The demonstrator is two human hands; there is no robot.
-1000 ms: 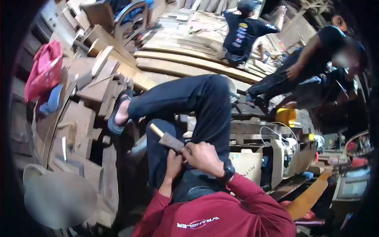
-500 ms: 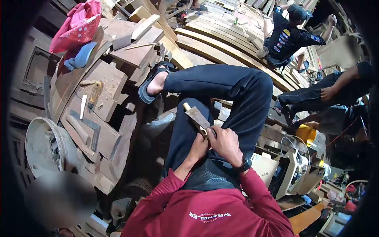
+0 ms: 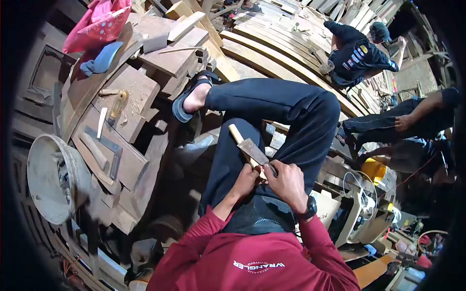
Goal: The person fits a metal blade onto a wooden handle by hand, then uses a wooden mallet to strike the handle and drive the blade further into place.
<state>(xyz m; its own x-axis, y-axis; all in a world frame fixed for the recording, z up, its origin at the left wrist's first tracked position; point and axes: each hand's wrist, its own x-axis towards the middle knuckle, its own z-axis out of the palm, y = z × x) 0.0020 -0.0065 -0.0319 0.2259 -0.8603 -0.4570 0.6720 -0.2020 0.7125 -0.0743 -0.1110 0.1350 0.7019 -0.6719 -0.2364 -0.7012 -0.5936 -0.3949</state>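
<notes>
My right hand (image 3: 287,183) is wrapped round the dark handle of a knife with a short, broad grey blade (image 3: 253,151). The blade lies across a slim, pale wooden stick (image 3: 235,133), whose rounded far end sticks out beyond it. Closed round the near part of that stick is my left hand (image 3: 246,180), close beside the right one. Both hands are over my lap, above my dark trousers. The blade's cutting edge against the wood is too small to make out.
On the wooden planks at left lie a chisel-like tool (image 3: 116,109), a metal square (image 3: 115,162) and a wooden handle (image 3: 94,151). A white bucket (image 3: 80,177) stands nearby. One person (image 3: 357,56) sits at upper right, another (image 3: 412,114) at right. A yellow container (image 3: 373,169) is near them.
The knife has slid down the stick toward my body, and more of the stick's far end shows. My right hand has shifted slightly toward me. The seated person has leaned.
</notes>
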